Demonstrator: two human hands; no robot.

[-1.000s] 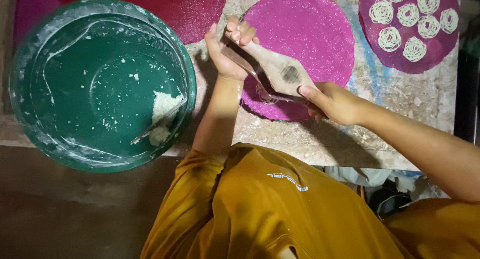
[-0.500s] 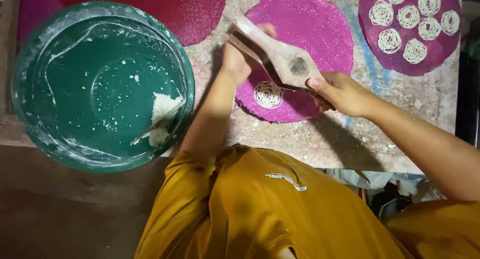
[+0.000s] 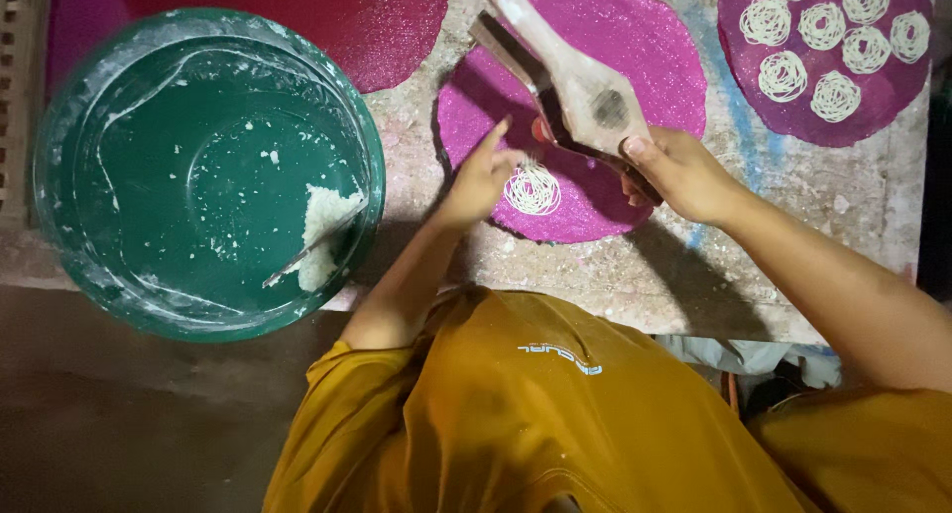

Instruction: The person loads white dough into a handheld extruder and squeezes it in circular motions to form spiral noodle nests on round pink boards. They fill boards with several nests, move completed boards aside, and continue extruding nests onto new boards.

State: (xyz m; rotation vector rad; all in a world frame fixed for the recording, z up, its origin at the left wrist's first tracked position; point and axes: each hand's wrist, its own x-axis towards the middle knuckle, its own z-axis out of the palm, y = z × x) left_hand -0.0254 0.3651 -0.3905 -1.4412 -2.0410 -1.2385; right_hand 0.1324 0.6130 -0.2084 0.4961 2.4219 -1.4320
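Observation:
My right hand [image 3: 678, 175] grips a wooden noodle press [image 3: 575, 87], held tilted over a round magenta mat [image 3: 635, 47] on the table. A small coil of white dough strings [image 3: 533, 189] lies on the near part of that mat. My left hand [image 3: 483, 177] is off the press, fingers spread, index finger pointing up, just left of the coil and over the mat's edge.
A big green basin [image 3: 119, 67] with a lump of white dough [image 3: 322, 226] and a spoon [image 3: 302, 255] stands at the left. A dark red mat [image 3: 327, 17] lies behind it. At the far right a purple mat [image 3: 892, 87] carries several white coils. Table's near edge [image 3: 615, 310] runs below.
My left hand let go of the press handle and dropped beside the fresh coil. The press lifted off the mat, leaving a white coil where it had been squeezed.

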